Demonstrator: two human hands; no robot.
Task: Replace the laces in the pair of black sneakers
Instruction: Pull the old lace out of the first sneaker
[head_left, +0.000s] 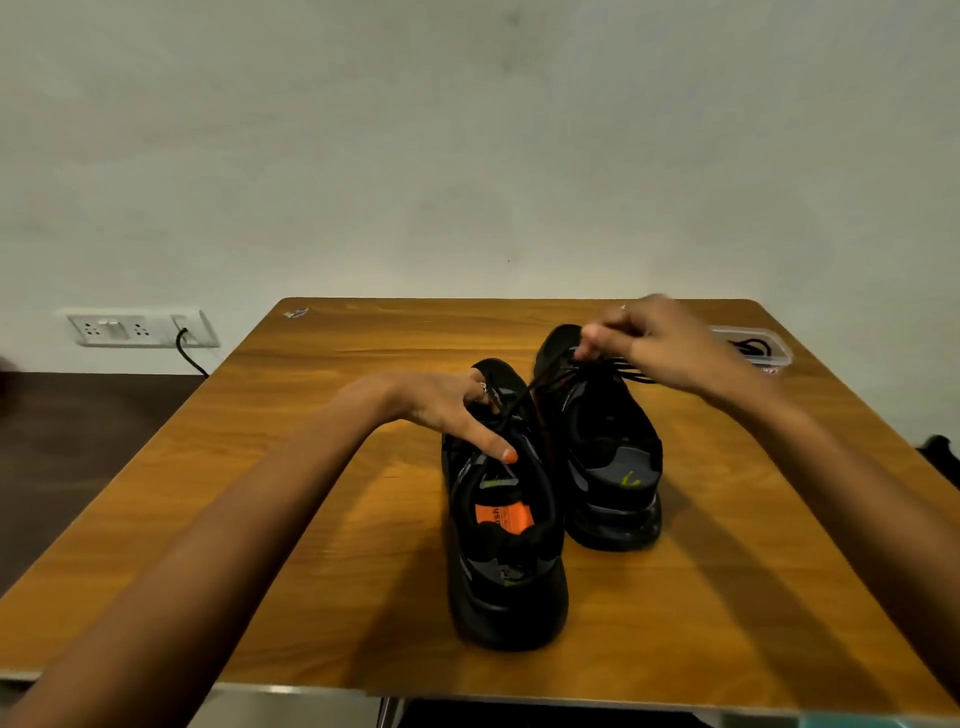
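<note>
Setting: a pale plaster wall (467, 130) is seen behind a wooden table (311, 519) with rounded far corners. A white socket panel (137, 327) is mounted low on the wall at the left, and a black cable (189, 353) is plugged into it. A small sticker (296, 312) is fixed near the table's far left corner.

Item 1: two black sneakers are stood side by side near the middle of the table, heels toward the viewer. The left sneaker (506, 545) is placed nearer; an orange label (498, 517) is seen inside it. The right sneaker (602, 457) is set slightly farther back, with a grey heel panel bearing a green mark.

Item 2: a black lace (524, 395) is stretched taut from the eyelets of the left sneaker up toward the right.

Item 3: the left hand (447, 405) is rested on the upper of the left sneaker, thumb extended straight along it; the other fingers are hidden over the far side, so its grip cannot be told.

Item 4: the right hand (644, 338) is raised above the right sneaker, the lace pinched between its fingertips.

Item 5: a clear plastic box (753, 351) holding dark laces is placed at the far right edge, partly hidden by the right hand.
</note>
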